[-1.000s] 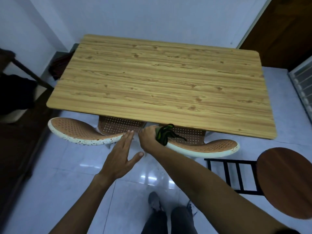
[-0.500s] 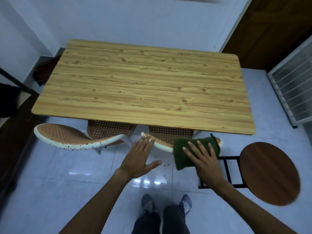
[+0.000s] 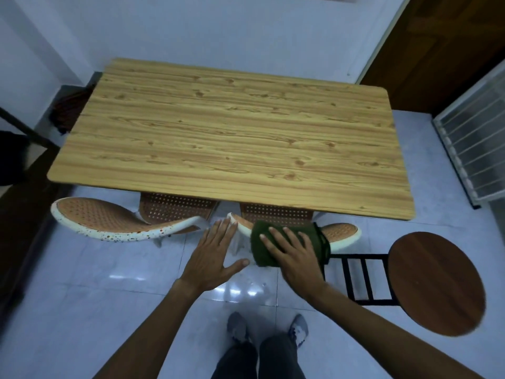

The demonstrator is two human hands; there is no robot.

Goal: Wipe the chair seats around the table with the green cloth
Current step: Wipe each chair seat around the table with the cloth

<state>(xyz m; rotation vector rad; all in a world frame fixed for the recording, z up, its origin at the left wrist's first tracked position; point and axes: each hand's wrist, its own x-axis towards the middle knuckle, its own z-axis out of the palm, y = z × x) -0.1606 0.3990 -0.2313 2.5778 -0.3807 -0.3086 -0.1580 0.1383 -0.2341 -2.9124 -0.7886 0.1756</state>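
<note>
your right hand [image 3: 295, 255] presses the green cloth [image 3: 262, 242] flat, fingers spread, on the right chair [image 3: 340, 232] rim, lower centre; left hand [image 3: 211, 255] open beside it.

both hands flat, left hand [image 3: 211, 255] and right hand [image 3: 293, 255] fingers [image 3: 273, 236] spread.

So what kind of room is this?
Probably a small dining room at home: a wooden table with chairs tucked under it, a round stool beside it, and a shiny tiled floor.
</note>
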